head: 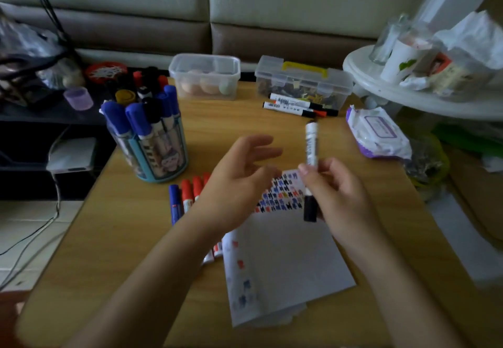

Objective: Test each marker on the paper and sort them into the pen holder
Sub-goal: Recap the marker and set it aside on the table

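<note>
Now, with your right hand (330, 195) pinching the black marker (311, 168) upright above the paper (285, 266) and your left hand (239, 176) spread empty beside it, carry it steadily into the pen holder (152, 140).

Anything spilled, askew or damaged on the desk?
Nothing spilled or broken. The paper lies skewed to the table edge; three markers lie loose by the clear handled box, apart from the pen holder.

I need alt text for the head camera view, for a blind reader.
The right hand holds a black marker upright above the test paper on a wooden table; the left hand hovers open. A pen holder of markers stands left.
</note>
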